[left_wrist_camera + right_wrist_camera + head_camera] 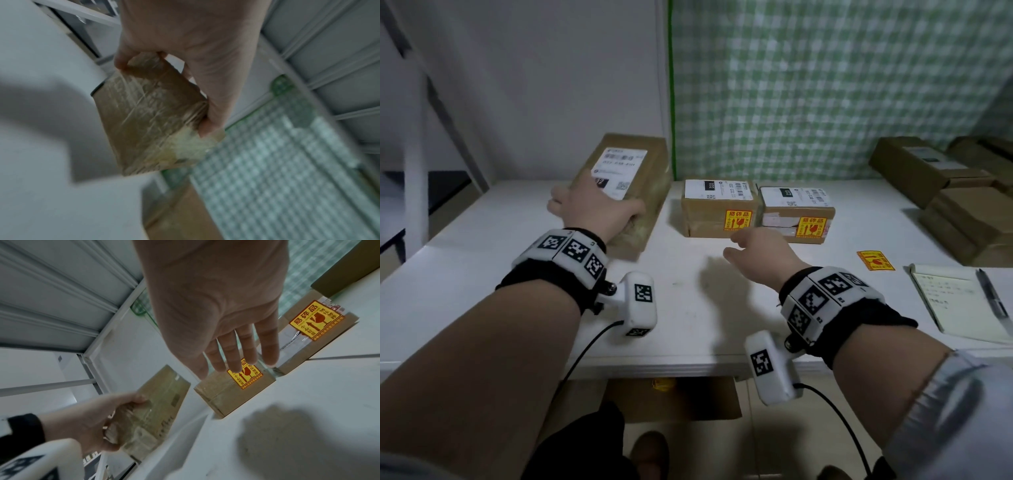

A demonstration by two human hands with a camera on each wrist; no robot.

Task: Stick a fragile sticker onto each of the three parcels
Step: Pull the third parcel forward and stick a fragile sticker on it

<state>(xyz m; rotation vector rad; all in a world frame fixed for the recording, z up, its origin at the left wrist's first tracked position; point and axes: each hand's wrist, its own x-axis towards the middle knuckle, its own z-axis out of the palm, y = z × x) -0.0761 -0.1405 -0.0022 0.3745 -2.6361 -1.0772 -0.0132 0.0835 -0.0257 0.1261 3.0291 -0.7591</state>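
Note:
My left hand (595,212) grips the near end of a long taped cardboard parcel (630,171), tilted up off the white table (482,291); thumb and fingers clamp its end (156,116). Two smaller parcels stand side by side at the table's middle: the middle parcel (717,209) and the right parcel (796,214), each with a yellow fragile sticker (738,220) (812,227) on its front. My right hand (760,251) hovers open in front of them, fingers straight (236,344), holding nothing. A loose fragile sticker (875,260) lies flat on the table to the right.
A notepad (955,301) with a pen (993,298) lies at the right front edge. Stacked brown boxes (945,192) fill the back right. A green checked curtain (825,85) hangs behind. A cardboard box (671,397) sits under the table.

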